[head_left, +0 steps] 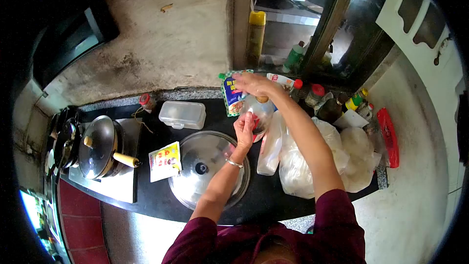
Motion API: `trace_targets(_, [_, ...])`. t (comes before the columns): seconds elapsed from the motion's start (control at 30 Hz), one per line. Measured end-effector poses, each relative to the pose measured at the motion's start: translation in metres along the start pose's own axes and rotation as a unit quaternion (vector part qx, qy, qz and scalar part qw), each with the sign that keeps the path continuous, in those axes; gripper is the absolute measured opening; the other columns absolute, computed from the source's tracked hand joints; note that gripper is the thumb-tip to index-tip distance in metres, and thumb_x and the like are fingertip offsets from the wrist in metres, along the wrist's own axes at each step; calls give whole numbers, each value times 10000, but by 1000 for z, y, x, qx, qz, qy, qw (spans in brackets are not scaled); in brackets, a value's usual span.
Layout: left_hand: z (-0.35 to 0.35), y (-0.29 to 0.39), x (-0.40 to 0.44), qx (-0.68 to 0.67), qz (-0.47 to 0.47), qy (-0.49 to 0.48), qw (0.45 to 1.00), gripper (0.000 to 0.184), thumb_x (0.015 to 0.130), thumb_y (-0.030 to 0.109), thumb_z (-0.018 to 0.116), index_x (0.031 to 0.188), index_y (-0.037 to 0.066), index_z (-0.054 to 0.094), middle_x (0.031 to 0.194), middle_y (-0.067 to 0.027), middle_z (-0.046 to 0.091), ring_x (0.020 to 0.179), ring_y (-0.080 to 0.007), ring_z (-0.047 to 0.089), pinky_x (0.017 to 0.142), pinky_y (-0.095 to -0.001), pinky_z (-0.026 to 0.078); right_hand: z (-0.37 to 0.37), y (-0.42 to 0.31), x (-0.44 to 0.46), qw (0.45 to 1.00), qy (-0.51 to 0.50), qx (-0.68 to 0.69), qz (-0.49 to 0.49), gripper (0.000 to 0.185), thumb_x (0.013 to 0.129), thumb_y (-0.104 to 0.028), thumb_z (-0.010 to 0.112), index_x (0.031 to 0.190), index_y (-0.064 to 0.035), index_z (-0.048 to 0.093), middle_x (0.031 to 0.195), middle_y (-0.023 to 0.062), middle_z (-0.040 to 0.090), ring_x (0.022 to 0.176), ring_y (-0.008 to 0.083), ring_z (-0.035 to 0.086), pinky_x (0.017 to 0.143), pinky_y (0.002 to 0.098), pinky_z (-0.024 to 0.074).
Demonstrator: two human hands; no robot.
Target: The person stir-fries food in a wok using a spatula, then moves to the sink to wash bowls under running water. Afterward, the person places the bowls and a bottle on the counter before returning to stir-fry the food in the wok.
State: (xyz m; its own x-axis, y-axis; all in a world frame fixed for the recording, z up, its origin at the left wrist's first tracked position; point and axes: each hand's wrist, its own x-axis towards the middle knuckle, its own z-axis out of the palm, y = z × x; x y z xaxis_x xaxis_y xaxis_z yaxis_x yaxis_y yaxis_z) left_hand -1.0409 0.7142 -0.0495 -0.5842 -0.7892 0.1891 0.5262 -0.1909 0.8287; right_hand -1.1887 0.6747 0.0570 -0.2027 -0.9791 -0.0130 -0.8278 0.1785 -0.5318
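My left hand (244, 129), with a silver bangle at the wrist, is closed at the near left edge of a clear rounded lid (264, 112) with a wooden knob. Its thumb points up, and the grip is partly hidden. My right hand (254, 84) is stretched out beyond the knob, its fingers over the top of a blue and green checked pouch (232, 99) with a green cap. A white bottle with a red cap (286, 81) lies just right of that hand. A large metal lid (193, 156) rests on the black counter beneath my left forearm.
At left, a lidded wok (97, 149) sits on the cooktop. A clear plastic box (182, 114) and a yellow-white packet (165, 161) lie between wok and metal lid. Plastic bags (305, 164), jars and bottles crowd the right side. A window stands behind.
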Motion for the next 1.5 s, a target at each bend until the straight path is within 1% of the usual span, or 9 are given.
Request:
trace_targets(0.33, [-9, 2, -1, 98, -36, -26, 994, 342, 910, 354, 480, 913, 19, 548, 782, -26, 565, 694, -103, 524, 634, -231, 439, -43, -30, -31, 941, 309, 123, -66, 312, 867, -257, 554, 1047, -4, 588, 935, 120, 650, 880, 189, 609, 777, 317, 471])
trace_targets(0.5, [-26, 41, -24, 331, 144, 9, 933, 462, 850, 273, 579, 1185, -15, 443, 1141, -179, 506, 1073, -256, 493, 909, -361, 391, -62, -146, -123, 918, 177, 332, -124, 310, 893, -180, 523, 1119, 31, 539, 976, 134, 633, 898, 163, 607, 805, 264, 466])
trace_targets(0.63, [-55, 76, -54, 106, 61, -20, 992, 340, 823, 71, 618, 1129, 15, 483, 935, -42, 544, 762, -86, 540, 683, -215, 460, 5, -111, -115, 864, 86, 477, -135, 357, 869, -254, 528, 1107, 11, 537, 925, 123, 637, 884, 197, 607, 764, 317, 483])
trace_targets(0.7, [-82, 100, -73, 93, -27, -74, 993, 321, 835, 33, 587, 1138, 41, 483, 894, -2, 507, 742, -48, 507, 620, -192, 439, 31, -159, -131, 882, 216, -388, -157, 334, 790, -94, 587, 1113, -21, 540, 881, 94, 638, 666, 184, 612, 624, 319, 504])
trace_targets(0.83, [-116, 169, -131, -12, -90, -109, 990, 374, 815, -88, 485, 1149, 80, 474, 897, 14, 464, 779, -62, 494, 637, -194, 445, 59, -198, -149, 927, 180, 305, -123, 370, 780, 9, 589, 1144, -18, 534, 733, 21, 568, 571, 85, 542, 501, 228, 448])
trace_targets(1.2, [-260, 277, -322, -255, -23, -156, 954, 299, 836, 43, 540, 1135, 55, 538, 975, -122, 610, 828, -200, 603, 723, -337, 496, 172, -288, -246, 838, -113, 492, -208, 228, 842, -78, 557, 1060, -14, 579, 745, 107, 593, 542, 150, 547, 522, 273, 454])
trace_targets(1.3, [-281, 249, -375, 188, -103, 25, 976, 341, 853, 139, 545, 1177, 41, 507, 1036, -139, 588, 892, -233, 598, 753, -362, 489, 247, -291, -271, 859, 38, -277, -429, 300, 814, -126, 587, 1108, -71, 566, 998, 163, 606, 785, 284, 613, 735, 361, 488])
trace_targets(1.37, [-281, 233, -399, 605, -18, -2, 796, 475, 860, 292, 565, 1226, 8, 463, 1109, -147, 565, 952, -273, 586, 793, -384, 476, 244, -325, -282, 945, -99, 13, -312, 341, 801, -133, 588, 1129, -48, 557, 1092, 192, 568, 985, 326, 559, 832, 366, 453])
trace_targets(1.5, [-253, 244, -413, -104, -106, 115, 982, 684, 881, 567, 353, 1345, 65, 319, 1284, -139, 448, 1149, -266, 460, 965, -394, 363, 287, -368, -298, 918, 41, 43, -392, 427, 863, -228, 521, 1206, 22, 481, 1214, 214, 490, 1137, 342, 465, 940, 413, 385])
